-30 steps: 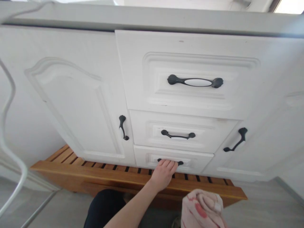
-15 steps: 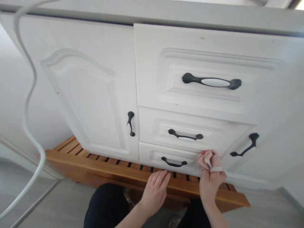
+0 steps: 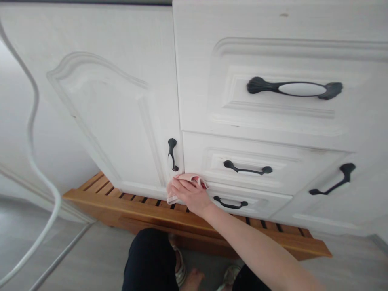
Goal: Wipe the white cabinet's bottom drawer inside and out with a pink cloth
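Note:
My right hand (image 3: 191, 197) is closed on a pink cloth (image 3: 194, 177) and presses it against the white cabinet front. The cloth lies over the seam between the left cabinet door (image 3: 106, 121) and the small drawers, just below the door's dark handle (image 3: 171, 154). To the right of the hand is the lowest drawer's handle (image 3: 230, 203). My left hand (image 3: 194, 279) is low between my knees at the bottom edge, partly cut off; its fingers are not clear.
A slatted wooden bench (image 3: 145, 212) runs along the cabinet's foot, in front of my knees (image 3: 148, 258). A white cable (image 3: 33, 121) hangs at the left. More dark handles stick out from the top drawer (image 3: 294, 88), the middle drawer (image 3: 248, 168) and the right door (image 3: 333, 180).
My right hand has carried the cloth left, from the right end of the lowest drawer to the left door's edge. My left hand has dropped away from the bench. The view has moved closer.

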The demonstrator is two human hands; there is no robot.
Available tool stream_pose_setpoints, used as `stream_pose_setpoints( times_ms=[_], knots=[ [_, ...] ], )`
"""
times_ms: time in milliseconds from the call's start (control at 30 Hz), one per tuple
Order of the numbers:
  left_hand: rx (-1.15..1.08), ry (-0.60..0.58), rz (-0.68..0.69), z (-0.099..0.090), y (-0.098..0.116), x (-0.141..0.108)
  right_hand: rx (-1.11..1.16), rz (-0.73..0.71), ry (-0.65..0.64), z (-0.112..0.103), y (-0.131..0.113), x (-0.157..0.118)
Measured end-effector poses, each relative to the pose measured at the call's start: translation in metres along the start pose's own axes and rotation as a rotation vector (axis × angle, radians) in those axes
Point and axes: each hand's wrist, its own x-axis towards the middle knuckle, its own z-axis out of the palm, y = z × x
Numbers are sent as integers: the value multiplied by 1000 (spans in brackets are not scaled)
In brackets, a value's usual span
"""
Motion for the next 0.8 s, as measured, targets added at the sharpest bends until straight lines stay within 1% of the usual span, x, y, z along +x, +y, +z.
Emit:
stream_pose_setpoints(
  times_ms=[67,167,300,467,600,700,767,800],
  knots=[
    [-13,30,-43,-6,-4,4,6,-55,-52,-4,9,-7],
    [-63,62,-69,-7,-3,9,31,-50,-104,-21,28,-36],
    [-144,80,-54,-5,1,12,-26,25,-107,-49,56,-93],
    [-194,106,-79,-6,1,13,-124,194,-148,-84,89,-171],
    [-211,117,-83,-7,1,11,-167,286,-190,-117,116,-228],
    [-209,122,-82,-7,5,9,-200,361,-276,-139,130,-261],
    [-210,123,-85,-7,9,7,-219,426,-382,-145,129,-273],
    [-213,123,-88,-6,11,6,-206,454,-446,-146,124,-276]
  ],
)
